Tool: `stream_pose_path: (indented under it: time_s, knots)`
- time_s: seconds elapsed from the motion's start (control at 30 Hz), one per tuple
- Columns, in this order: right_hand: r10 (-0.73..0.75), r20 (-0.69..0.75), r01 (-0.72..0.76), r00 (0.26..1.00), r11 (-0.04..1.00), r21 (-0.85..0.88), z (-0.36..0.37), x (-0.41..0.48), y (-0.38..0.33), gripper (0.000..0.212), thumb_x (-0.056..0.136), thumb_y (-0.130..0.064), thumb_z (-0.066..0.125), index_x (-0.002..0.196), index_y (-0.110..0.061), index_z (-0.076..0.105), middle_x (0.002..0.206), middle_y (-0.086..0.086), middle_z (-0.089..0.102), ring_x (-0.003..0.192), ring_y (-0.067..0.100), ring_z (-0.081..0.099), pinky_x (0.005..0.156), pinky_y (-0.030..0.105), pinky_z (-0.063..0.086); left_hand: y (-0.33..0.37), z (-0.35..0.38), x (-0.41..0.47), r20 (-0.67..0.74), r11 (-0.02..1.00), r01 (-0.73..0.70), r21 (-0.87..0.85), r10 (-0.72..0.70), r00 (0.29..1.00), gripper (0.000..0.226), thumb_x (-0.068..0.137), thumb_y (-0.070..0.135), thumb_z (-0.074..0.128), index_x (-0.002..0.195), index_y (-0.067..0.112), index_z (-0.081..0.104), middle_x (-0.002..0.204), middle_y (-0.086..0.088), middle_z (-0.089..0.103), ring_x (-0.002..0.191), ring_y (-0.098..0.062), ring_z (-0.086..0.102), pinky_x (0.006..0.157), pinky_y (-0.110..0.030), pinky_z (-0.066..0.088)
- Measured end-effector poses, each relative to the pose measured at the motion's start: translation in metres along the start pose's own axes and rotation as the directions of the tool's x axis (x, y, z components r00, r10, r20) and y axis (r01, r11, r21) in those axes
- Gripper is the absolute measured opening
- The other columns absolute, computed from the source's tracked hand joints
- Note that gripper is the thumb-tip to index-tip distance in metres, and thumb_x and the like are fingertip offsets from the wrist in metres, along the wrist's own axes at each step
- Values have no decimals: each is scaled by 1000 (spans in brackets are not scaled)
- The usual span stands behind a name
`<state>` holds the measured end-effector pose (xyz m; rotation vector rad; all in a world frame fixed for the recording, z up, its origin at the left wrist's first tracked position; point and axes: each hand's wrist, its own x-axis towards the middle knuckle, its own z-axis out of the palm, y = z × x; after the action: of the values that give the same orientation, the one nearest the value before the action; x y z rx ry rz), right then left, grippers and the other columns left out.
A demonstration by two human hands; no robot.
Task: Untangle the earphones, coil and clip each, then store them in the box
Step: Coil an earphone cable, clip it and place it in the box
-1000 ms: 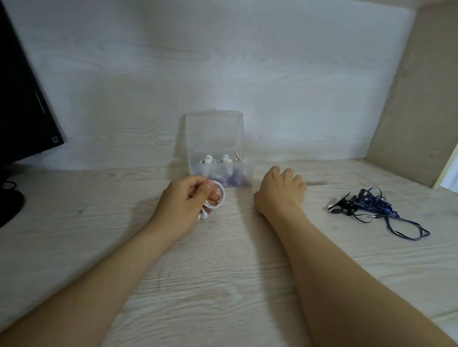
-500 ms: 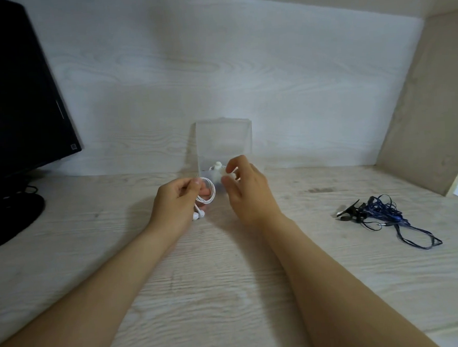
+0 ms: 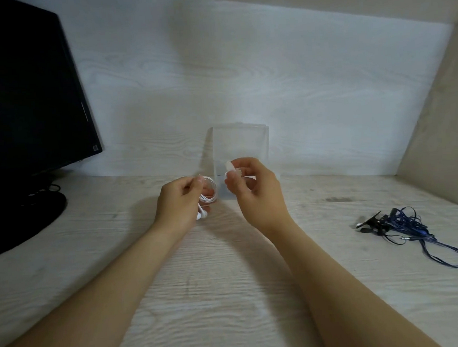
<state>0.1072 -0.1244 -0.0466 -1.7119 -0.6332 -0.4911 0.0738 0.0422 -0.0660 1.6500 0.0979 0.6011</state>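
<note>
We gripped the coiled white earphones [image 3: 210, 194] in our left hand [image 3: 180, 203], buds [image 3: 202, 215] dangling, so the loops could not spring apart, while our right hand [image 3: 254, 190] pinched a small white clip [image 3: 230, 168] beside the coil, likely to fasten it. The clear box [image 3: 240, 143] stood just behind; the tangled blue earphones [image 3: 402, 224] lay well apart on the desk [image 3: 230, 294].

Right hand [image 3: 254, 196] left the desk, reached to the box [image 3: 240, 143], then lifted away pinching a white clip [image 3: 231, 168] near the white earphones [image 3: 210, 192].
</note>
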Motion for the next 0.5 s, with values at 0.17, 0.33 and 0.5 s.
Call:
stream_pose_path:
  time_s: [0.17, 0.33, 0.5]
  knots:
    - [177, 13, -177, 984, 972, 154, -4, -1, -11, 18, 106, -36, 60, 111, -18, 63, 100, 9, 70, 65, 17, 70, 65, 35, 57, 3, 1, -1, -8, 1000, 4, 7, -4, 1000, 27, 108, 32, 60, 99, 16, 80, 95, -8, 79, 86, -36, 77, 75, -61, 64]
    - [313, 113, -331, 943, 920, 209, -3, -2, -14, 22, 109, -36, 52, 104, -15, 52, 87, 3, 60, 55, 9, 49, 52, 25, 41, 3, -1, -2, 30, 999, 30, -15, -29, 999, 26, 108, 29, 60, 97, 18, 81, 95, -1, 81, 91, -29, 78, 78, -57, 65]
    - [418, 177, -453, 891, 847, 278, -3, 1, -15, 16, 105, -27, 41, 98, -16, 51, 81, 1, 45, 55, 9, 39, 54, 28, 38, 4, 0, -5, 101, 997, 60, -58, -54, 993, 26, 108, 27, 59, 100, 14, 80, 95, -5, 81, 84, -27, 79, 71, -45, 66]
